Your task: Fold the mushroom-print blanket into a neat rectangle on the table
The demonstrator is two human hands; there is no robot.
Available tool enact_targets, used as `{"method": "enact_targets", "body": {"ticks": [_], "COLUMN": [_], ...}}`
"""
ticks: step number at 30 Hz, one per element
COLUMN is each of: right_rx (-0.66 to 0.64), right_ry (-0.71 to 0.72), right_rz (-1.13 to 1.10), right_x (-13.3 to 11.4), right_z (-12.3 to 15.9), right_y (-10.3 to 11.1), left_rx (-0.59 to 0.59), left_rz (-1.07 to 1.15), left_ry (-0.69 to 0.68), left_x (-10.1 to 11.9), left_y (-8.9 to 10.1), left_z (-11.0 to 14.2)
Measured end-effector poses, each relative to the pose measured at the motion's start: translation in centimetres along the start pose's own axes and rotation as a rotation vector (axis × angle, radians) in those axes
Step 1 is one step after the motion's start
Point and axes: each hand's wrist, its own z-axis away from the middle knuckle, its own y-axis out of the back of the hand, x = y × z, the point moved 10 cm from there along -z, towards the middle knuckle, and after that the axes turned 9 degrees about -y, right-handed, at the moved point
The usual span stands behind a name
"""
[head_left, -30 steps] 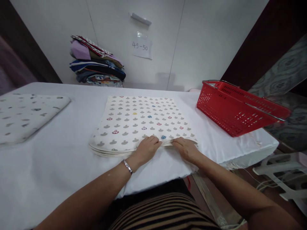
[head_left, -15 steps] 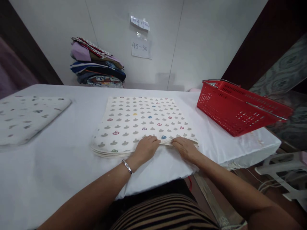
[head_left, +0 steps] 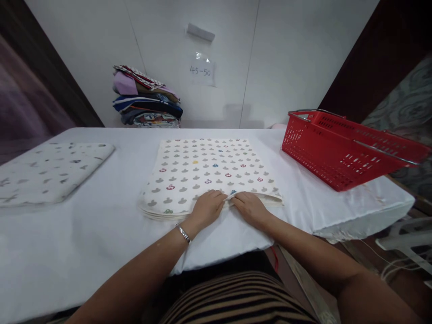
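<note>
A folded white cloth point(head_left: 209, 173) with rows of grey and a few coloured printed motifs lies flat on the white-covered table in front of me. Its near edge shows several layers. At the middle of that edge my left hand point(head_left: 208, 206) is closed, its fingertips pinching the fabric. Close beside it, on the right, my right hand point(head_left: 250, 208) grips the same edge, thumb and fingers pressed together. The top layer lifts slightly there and gapes open to the right of my right hand. A silver bracelet point(head_left: 183, 233) circles my left wrist.
Another folded printed cloth point(head_left: 56, 171) lies on the table point(head_left: 101, 252) at the left. A red plastic basket point(head_left: 344, 153) stands at the right edge. A pile of folded fabrics point(head_left: 146, 101) sits at the back wall, left of a paper sign point(head_left: 200, 72).
My right hand has moved left along the cloth's near edge, closer to my left hand. The edge's top layer now lifts more at the right. The camera view has shifted slightly left.
</note>
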Motion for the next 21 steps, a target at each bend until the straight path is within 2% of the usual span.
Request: {"method": "enact_targets", "body": {"ticks": [4, 14, 21], "right_rx": [0.011, -0.006, 0.082], "right_ry": [0.008, -0.033, 0.031], "right_rz": [-0.006, -0.033, -0.041], "right_x": [-0.6, -1.6, -3.0], "right_z": [-0.6, -1.5, -1.6], "right_y": [0.4, 0.5, 0.8], "left_rx": [0.028, -0.01, 0.065], "left_rz": [-0.009, 0.049, 0.058], "left_ry": [0.038, 0.114, 0.095], "left_x": [-0.8, -1.7, -2.0], "left_y": [0.5, 1.3, 2.2], "left_z": [0.5, 1.0, 1.2]}}
